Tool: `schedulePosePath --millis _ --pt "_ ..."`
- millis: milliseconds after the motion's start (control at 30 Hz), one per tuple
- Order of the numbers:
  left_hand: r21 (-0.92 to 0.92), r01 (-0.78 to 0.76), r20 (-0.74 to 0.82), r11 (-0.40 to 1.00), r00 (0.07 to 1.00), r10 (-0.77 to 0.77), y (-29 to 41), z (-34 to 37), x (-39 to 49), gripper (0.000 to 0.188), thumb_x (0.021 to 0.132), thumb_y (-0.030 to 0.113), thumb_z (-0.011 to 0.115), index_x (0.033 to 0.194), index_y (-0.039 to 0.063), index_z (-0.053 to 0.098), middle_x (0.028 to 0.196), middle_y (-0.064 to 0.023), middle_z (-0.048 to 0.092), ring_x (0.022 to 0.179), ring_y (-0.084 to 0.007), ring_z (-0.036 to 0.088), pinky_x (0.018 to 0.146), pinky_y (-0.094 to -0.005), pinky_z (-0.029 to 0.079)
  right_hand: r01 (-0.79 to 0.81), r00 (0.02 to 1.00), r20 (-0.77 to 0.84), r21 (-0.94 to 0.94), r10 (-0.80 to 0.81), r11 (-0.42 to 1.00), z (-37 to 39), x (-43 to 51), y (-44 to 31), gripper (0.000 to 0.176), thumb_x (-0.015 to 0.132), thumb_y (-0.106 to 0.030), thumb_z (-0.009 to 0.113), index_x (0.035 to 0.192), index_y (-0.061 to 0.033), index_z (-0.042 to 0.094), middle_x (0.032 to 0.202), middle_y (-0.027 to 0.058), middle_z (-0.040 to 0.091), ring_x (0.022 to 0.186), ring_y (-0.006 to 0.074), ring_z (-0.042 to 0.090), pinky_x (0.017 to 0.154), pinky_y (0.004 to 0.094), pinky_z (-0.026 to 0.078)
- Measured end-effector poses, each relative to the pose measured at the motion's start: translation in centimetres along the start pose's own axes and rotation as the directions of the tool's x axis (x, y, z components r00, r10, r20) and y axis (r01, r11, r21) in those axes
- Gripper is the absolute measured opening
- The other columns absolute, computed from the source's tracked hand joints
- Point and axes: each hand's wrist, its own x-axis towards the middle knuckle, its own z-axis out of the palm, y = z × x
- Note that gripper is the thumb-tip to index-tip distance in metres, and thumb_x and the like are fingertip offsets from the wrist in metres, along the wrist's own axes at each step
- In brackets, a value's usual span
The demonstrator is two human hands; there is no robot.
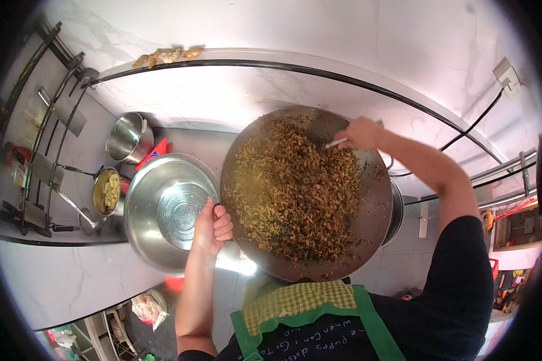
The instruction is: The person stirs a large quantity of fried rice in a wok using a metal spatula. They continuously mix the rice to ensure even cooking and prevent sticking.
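Observation:
A large dark wok [370, 216] stands before me, heaped with a finely chopped brown and yellow-green food mixture [298, 189]. At the wok's left edge my left hand [213, 225] is closed around its handle, most of which the fingers hide. My right hand [361, 134] is over the upper right of the wok and grips the metal handle of a utensil [336, 143]. That tool's dark head reaches into the mixture, blurred and partly hidden, so its exact kind is unclear.
Left of the wok sits a wide stainless steel basin [147, 216], with a steel pot [127, 137] behind it. A small pot of pale yellow pieces [110, 192] and a ladle [88, 219] are farther left. Cleavers hang on a wall rack [63, 135]. A cable [474, 126] runs at right.

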Motion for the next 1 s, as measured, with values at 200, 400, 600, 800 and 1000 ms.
schedulePosePath --millis 200,400,600,800,1000 --pt "-0.017 -0.002 -0.003 1.000 1.000 0.002 0.1 0.0 -0.2 0.043 0.102 0.045 0.034 0.070 0.017 0.041 0.051 0.0060 0.026 0.040 -0.0065 0.022 0.035 -0.0220 0.015 -0.036 0.995 -0.087 0.145 0.049 0.989 1.2 -4.7 -1.3 0.049 0.091 -0.055 0.048 0.121 -0.0192 0.063 0.074 0.0123 0.067 0.072 0.0314 0.065 0.067 0.0441 0.052" --pt "-0.016 -0.012 0.008 1.000 1.000 0.012 0.0 0.0 -0.1 0.042 0.103 0.043 0.033 0.070 0.017 0.041 0.051 0.0058 0.028 0.039 -0.0063 0.023 0.034 -0.0211 0.017 -0.080 0.956 -0.275 0.087 0.101 0.993 -2.1 -13.6 -1.3 0.041 0.090 -0.051 0.052 0.113 -0.0216 0.067 0.073 0.0058 0.066 0.069 0.0273 0.064 0.062 0.0388 0.049" --pt "0.004 -0.026 0.008 1.000 1.000 0.026 -0.3 -0.1 0.0 0.044 0.103 0.043 0.030 0.069 0.017 0.038 0.051 0.0057 0.027 0.039 -0.0066 0.021 0.034 -0.0218 0.016 -0.164 0.902 -0.423 -0.163 0.081 0.973 -4.0 -18.5 -3.5 0.031 0.090 -0.044 0.054 0.114 -0.0269 0.065 0.064 0.0004 0.056 0.063 0.0213 0.061 0.060 0.0349 0.048" --pt "-0.032 -0.007 0.039 0.999 0.999 0.008 -0.4 -0.4 0.1 0.044 0.102 0.045 0.035 0.070 0.016 0.043 0.051 0.0051 0.030 0.039 -0.0066 0.025 0.033 -0.0209 0.019 -0.528 0.825 -0.279 -0.071 0.491 0.847 -2.0 -15.4 -2.7 0.031 0.093 -0.044 0.051 0.112 -0.0239 0.065 0.062 0.0060 0.061 0.064 0.0230 0.064 0.057 0.0381 0.050" --pt "-0.054 0.017 0.034 0.998 0.999 -0.015 -0.4 -0.3 0.1 0.044 0.102 0.045 0.034 0.070 0.016 0.041 0.050 0.0051 0.029 0.039 -0.0067 0.024 0.033 -0.0211 0.018 -0.560 0.782 -0.241 0.132 0.574 0.818 -0.7 -10.1 0.0 0.034 0.091 -0.046 0.055 0.112 -0.0214 0.067 0.077 0.0094 0.069 0.073 0.0291 0.067 0.063 0.0408 0.053"
